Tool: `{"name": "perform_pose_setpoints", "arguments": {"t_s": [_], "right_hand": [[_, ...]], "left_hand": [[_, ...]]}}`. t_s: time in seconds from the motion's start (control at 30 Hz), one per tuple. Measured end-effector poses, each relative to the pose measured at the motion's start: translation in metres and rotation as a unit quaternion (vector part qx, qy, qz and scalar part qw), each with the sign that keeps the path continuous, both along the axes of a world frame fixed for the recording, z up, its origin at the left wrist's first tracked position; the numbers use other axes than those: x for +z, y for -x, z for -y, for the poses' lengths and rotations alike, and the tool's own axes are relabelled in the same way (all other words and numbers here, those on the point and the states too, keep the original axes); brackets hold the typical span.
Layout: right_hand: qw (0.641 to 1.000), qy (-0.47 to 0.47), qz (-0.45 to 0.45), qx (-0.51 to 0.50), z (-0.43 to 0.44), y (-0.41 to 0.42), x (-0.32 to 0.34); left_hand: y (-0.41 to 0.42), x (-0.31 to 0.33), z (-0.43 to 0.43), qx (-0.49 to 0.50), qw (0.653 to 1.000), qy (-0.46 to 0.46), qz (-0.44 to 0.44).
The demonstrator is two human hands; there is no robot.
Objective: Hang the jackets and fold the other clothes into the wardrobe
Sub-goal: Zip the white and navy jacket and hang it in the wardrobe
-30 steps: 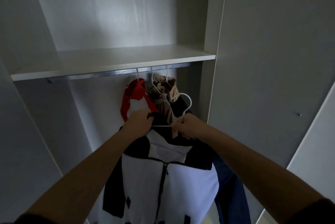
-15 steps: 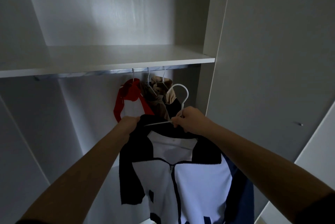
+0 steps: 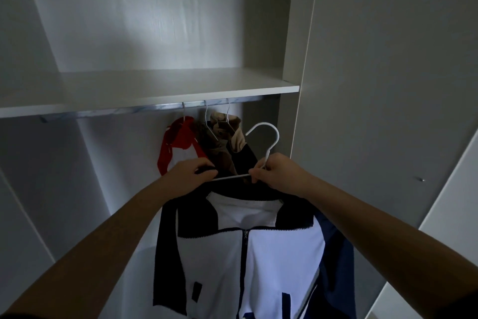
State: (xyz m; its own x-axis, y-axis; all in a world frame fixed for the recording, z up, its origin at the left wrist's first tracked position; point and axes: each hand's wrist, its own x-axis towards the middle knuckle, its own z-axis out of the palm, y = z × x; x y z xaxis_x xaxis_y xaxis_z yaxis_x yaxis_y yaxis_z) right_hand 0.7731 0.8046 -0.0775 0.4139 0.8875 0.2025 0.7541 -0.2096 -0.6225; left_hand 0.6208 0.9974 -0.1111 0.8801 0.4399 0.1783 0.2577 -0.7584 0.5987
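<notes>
One tall white wardrobe [image 3: 155,21] fills the view beyond both hands; its door panel [image 3: 388,86] stands to the right of the right hand [image 3: 279,171], and its shelf [image 3: 181,86] runs across well above the knuckles; a black-and-white zip jacket [image 3: 279,267] hangs straight down below the two hands, its dark collar gathered up between them, its zip closed, and a blue sleeve [image 3: 338,254] hanging under the right wrist; a metal rail [image 3: 129,109] sits just under the shelf, above and beyond the hands; from it, past the left hand [image 3: 188,176], hangs a red-and-white jacket [image 3: 178,137], and beside that, past the gap between the hands, a brown jacket [image 3: 219,148]; the left hand has its fingers curled over the collar and the left end of a white hanger [image 3: 274,135]; the right hand pinches the hanger's neck between thumb and fingers, just where the thin arm meets the hook; that hook rises above the right hand, its open side toward the left hand, below the rail and not touching it; three thin hooks [image 3: 227,111] catch the rail above the hands.
</notes>
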Motion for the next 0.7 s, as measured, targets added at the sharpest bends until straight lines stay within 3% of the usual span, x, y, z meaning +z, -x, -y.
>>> {"name": "perform_pose_setpoints", "arguments": {"t_s": [0.1, 0.13, 0.23, 0.27, 0.5, 0.7], "right_hand": [[1.0, 0.003, 0.007, 0.018, 0.001, 0.001, -0.001], [1.0, 0.003, 0.003, 0.021, 0.001, 0.001, -0.001], [0.999, -0.005, -0.014, 0.028, 0.002, 0.0, 0.001], [0.999, -0.006, -0.013, 0.032, 0.003, -0.001, 0.002], [0.999, 0.001, -0.03, 0.022, 0.01, -0.014, 0.001], [0.999, 0.007, -0.04, 0.007, -0.006, -0.016, -0.005]], "left_hand": [[-0.007, 0.018, 0.004, 0.003, 0.997, 0.069, -0.024], [-0.011, 0.02, 0.005, 0.033, 0.991, 0.131, -0.013], [-0.017, 0.02, 0.003, 0.147, 0.916, 0.374, -0.017], [-0.019, 0.018, 0.004, 0.16, 0.898, 0.408, -0.033], [-0.009, 0.023, -0.009, 0.094, 0.892, 0.411, -0.161], [-0.007, 0.024, -0.018, 0.128, 0.885, 0.445, -0.053]]}}
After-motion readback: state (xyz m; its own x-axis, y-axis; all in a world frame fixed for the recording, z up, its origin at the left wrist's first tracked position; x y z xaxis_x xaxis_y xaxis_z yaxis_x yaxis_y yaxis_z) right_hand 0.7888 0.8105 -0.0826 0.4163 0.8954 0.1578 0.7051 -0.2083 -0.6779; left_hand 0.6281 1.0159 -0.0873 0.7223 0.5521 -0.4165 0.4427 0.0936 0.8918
